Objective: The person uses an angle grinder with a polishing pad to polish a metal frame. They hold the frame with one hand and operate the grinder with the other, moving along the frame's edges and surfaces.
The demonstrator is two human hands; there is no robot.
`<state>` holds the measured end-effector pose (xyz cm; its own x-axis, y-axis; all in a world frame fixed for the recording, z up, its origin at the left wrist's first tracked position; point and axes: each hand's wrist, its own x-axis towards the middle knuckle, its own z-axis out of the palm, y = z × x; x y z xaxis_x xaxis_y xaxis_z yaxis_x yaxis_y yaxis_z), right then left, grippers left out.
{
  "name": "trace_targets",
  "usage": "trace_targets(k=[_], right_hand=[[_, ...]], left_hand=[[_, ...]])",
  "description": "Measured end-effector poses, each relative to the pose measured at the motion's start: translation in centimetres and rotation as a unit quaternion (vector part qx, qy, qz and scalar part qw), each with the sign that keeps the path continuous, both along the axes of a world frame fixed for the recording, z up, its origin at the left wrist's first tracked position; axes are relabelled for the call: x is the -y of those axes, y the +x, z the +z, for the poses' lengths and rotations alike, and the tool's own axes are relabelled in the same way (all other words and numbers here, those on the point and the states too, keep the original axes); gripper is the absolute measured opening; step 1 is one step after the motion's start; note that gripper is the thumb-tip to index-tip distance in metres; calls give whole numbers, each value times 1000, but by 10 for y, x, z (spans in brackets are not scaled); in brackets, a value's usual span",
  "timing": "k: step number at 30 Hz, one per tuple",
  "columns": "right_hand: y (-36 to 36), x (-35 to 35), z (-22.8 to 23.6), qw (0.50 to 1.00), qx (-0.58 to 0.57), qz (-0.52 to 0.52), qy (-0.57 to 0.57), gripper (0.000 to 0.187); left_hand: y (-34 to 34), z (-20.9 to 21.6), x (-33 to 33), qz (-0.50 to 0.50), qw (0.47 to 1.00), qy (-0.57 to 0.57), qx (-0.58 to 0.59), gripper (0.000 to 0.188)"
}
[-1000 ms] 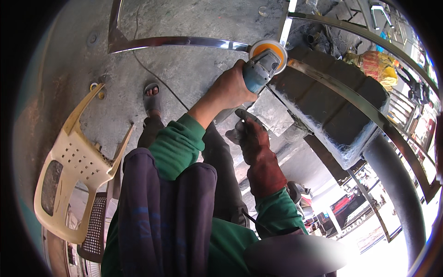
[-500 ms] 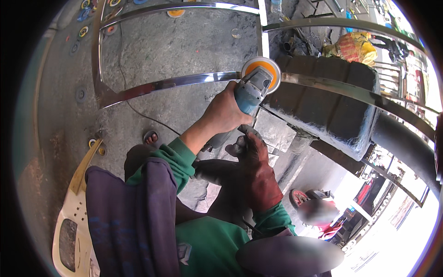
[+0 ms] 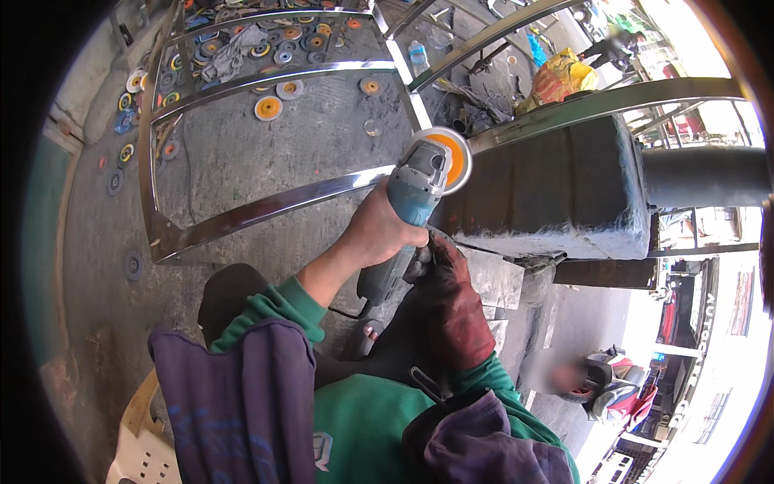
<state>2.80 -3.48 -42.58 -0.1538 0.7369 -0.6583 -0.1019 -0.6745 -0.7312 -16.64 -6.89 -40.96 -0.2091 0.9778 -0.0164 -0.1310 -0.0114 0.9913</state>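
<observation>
My bare left hand is wrapped round the front of a teal and grey angle grinder. Its round disc, orange in the middle with a pale rim, lies over a joint of the shiny metal tube frame; whether it touches the metal I cannot tell. My right hand, in a worn red leather glove, has its fingers curled against the right side of the grinder's body, just below my left thumb. Part of those fingers is hidden. The grinder's dark rear end points down toward my knees.
Many grinding discs lie on the floor at the far left. A dark block-shaped object sits under the frame's right side, with a thick pipe beyond. A yellow sack, a bottle and a plastic chair are around me.
The view has tilted, showing more discs at the far left. The grinder and both hands sit slightly lower and further left in the picture; my left hand keeps its grip.
</observation>
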Motion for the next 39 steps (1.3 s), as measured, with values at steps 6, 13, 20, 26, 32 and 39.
trace_targets(k=[6, 13, 20, 26, 32, 39], right_hand=[[-3, -21, -31, 997, -38, -59, -35, 24], [-6, -22, -36, 994, -95, -59, 12, 29], [-1, -23, -42, 985, -155, -71, 40, 21], [5, -36, -64, 957, -257, -128, -45, 37], [2, -37, -63, 966, -209, -133, -69, 40], [-1, -39, -49, 970, -231, -64, 34, 47]], left_hand=[[1, 4, -5, -29, 996, 50, 67, 51], [0, 4, -14, -20, 996, 52, 68, 44], [6, 6, -11, -3, 992, 70, 106, 35], [4, 7, -11, -34, 991, 1, 133, 35], [5, 6, -10, -8, 994, 39, 103, 39], [-10, 8, -10, -16, 997, 74, -16, 48]])
